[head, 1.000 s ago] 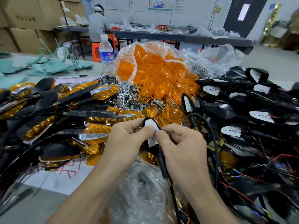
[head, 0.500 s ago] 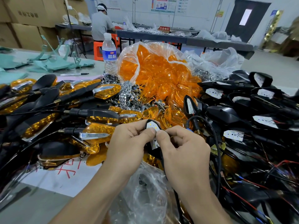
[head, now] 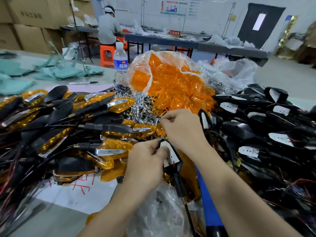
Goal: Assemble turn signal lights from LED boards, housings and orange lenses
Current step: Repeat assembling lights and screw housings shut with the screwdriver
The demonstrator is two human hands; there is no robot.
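Left grip (head: 147, 161) pinches the housing (head: 179, 165), LED board (head: 171, 155) seated, just before the lens heap (head: 177, 98); right grip (head: 183, 129) curls at the heap's edge, its hold impossible to tell. Seemingly the lens-fitting stage: next, one orange lens pressed squarely on

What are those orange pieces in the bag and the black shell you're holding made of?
The orange translucent lenses look like glossy moulded plastic: light glows through them. The black pointed housing in the left hand seems satin plastic, with soft highlights. The clear bag is thin crinkled film.
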